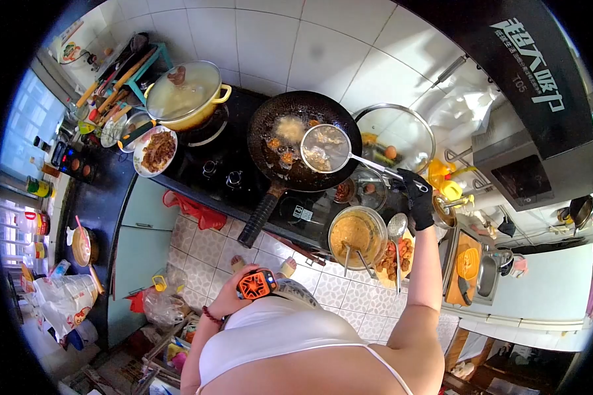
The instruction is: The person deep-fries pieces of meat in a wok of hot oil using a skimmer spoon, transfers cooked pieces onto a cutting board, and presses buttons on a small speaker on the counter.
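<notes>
Round silver wire-mesh skimmer point(326, 148) over the round black metal wok point(262, 139); your black-gloved right grip point(415, 197) clasps the skimmer's handle. Left grip point(237, 291): can't tell. Careless tilting could splash likely hot contents.

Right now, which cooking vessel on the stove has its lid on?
The yellow two-handled pot, under a glass lid; the black wok beside it is uncovered, a mesh strainer held over it.
</notes>
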Available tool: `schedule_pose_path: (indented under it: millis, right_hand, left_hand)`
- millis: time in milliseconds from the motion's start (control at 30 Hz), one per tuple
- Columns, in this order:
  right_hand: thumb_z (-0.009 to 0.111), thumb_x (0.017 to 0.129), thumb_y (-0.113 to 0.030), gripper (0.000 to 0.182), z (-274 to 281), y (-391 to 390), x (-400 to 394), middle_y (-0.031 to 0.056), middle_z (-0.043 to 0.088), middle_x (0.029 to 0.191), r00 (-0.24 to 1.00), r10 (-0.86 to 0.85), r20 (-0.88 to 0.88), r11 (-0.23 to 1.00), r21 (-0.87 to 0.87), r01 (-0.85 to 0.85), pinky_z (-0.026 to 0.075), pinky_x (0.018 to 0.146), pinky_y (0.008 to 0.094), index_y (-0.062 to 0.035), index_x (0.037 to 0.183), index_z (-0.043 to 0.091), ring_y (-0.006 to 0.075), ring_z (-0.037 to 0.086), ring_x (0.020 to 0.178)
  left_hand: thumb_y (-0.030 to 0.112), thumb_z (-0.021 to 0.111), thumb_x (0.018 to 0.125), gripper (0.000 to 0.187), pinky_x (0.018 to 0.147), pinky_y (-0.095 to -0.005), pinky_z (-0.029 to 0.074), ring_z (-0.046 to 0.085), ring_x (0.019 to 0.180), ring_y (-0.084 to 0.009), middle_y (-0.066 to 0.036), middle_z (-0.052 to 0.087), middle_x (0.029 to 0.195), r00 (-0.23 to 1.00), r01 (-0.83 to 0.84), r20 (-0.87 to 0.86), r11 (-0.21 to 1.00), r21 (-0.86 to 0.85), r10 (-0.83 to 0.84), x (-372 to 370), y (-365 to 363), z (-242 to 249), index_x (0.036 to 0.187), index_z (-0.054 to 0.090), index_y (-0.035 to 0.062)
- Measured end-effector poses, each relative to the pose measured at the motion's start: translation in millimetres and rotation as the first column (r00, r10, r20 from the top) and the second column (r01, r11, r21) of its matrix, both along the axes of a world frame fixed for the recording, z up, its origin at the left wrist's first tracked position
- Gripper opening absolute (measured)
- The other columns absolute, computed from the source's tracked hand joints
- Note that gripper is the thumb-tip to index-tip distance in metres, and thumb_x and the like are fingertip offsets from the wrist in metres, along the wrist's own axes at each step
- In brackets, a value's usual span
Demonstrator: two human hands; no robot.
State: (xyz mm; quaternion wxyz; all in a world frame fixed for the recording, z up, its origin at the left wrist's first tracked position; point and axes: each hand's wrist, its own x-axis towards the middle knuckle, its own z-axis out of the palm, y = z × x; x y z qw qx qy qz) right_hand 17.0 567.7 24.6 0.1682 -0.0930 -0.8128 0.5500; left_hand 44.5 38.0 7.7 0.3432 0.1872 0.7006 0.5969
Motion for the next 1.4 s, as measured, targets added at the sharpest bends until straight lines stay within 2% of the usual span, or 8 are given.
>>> schedule_pose_path:
  millis: [33,167,600,900,967,1200,1300,1400]
  right_hand:
    - [0.056,0.091,-0.018,0.031,2,8,-2,0.0086,0.067,0.098,0.997,0.066,-0.051,0.957,0.287,-0.049,0.050,0.079,0.0292,0.0036,0.112,0.062,0.0171,0.064,0.085]
    - [0.064,0.084,-0.015,0.032,30,6,-8,0.0080,0.067,0.097,0.999,0.005,0.033,0.990,-0.138,0.000,0.051,0.077,0.0289,0.0032,0.110,0.062,0.0163,0.064,0.084]
    - [0.056,0.091,-0.021,0.030,14,-16,-24,0.0079,0.068,0.087,0.980,0.104,0.171,0.995,-0.020,-0.102,0.052,0.068,0.0280,0.0022,0.107,0.065,0.0157,0.064,0.073]
    - [0.048,0.094,-0.021,0.033,-6,-62,-16,0.0118,0.066,0.082,0.987,-0.008,0.160,0.831,-0.547,0.096,0.052,0.064,0.0288,0.0058,0.107,0.062,0.0198,0.064,0.068]
    - [0.049,0.094,-0.020,0.031,-5,-63,-18,0.0110,0.067,0.084,0.996,-0.064,0.062,0.983,-0.165,0.074,0.052,0.065,0.0285,0.0053,0.107,0.062,0.0185,0.064,0.069]
    - [0.052,0.093,-0.016,0.026,-4,-72,-18,0.0078,0.068,0.090,0.988,-0.151,0.016,0.969,-0.193,0.151,0.051,0.070,0.0272,0.0020,0.108,0.064,0.0152,0.064,0.076]
    - [0.052,0.093,-0.014,0.025,6,-80,-15,0.0068,0.068,0.089,0.982,-0.168,0.083,0.965,0.216,0.147,0.050,0.070,0.0260,0.0008,0.108,0.065,0.0133,0.063,0.075]
    - [0.061,0.088,-0.011,0.017,22,-106,-14,0.0057,0.069,0.084,0.982,-0.185,0.026,0.963,-0.192,0.187,0.050,0.067,0.0285,0.0012,0.098,0.069,0.0147,0.063,0.072]
  left_hand:
    - [0.008,0.078,0.067,0.070,0.103,-0.0327,0.037,0.047,0.124,-0.0222,-0.012,0.050,0.132,1.000,0.000,-0.021,1.000,-0.001,0.000,0,-1,-3,0.129,0.047,0.0056]
    - [0.008,0.078,0.066,0.071,0.102,-0.0320,0.038,0.048,0.122,-0.0221,-0.012,0.050,0.131,0.999,-0.016,0.038,1.000,0.006,0.015,4,-6,-14,0.130,0.046,0.0057]
    - [0.011,0.080,0.066,0.073,0.101,-0.0323,0.039,0.050,0.119,-0.0213,-0.011,0.051,0.129,0.998,-0.035,-0.048,0.999,-0.015,0.034,6,-6,-13,0.131,0.045,0.0059]
    - [0.012,0.081,0.068,0.070,0.099,-0.0317,0.041,0.054,0.114,-0.0187,-0.010,0.053,0.126,0.997,-0.081,0.013,0.996,0.047,0.081,2,-1,6,0.129,0.046,0.0049]
    - [0.012,0.081,0.068,0.070,0.098,-0.0317,0.042,0.055,0.112,-0.0185,-0.010,0.054,0.126,0.997,-0.055,-0.050,0.998,0.035,0.056,0,-2,5,0.129,0.046,0.0048]
    - [0.011,0.078,0.071,0.069,0.100,-0.0334,0.040,0.051,0.116,-0.0202,-0.010,0.051,0.127,0.999,-0.014,-0.043,0.996,0.083,0.018,-6,0,16,0.130,0.044,0.0065]
    - [0.011,0.081,0.067,0.077,0.103,-0.0331,0.037,0.049,0.120,-0.0206,-0.010,0.050,0.131,1.000,-0.009,-0.004,0.986,0.166,0.010,-8,-2,11,0.134,0.043,0.0090]
    - [0.010,0.081,0.068,0.077,0.103,-0.0328,0.037,0.049,0.120,-0.0199,-0.010,0.049,0.131,0.998,0.001,-0.061,0.990,0.138,0.007,-8,-6,7,0.134,0.042,0.0086]
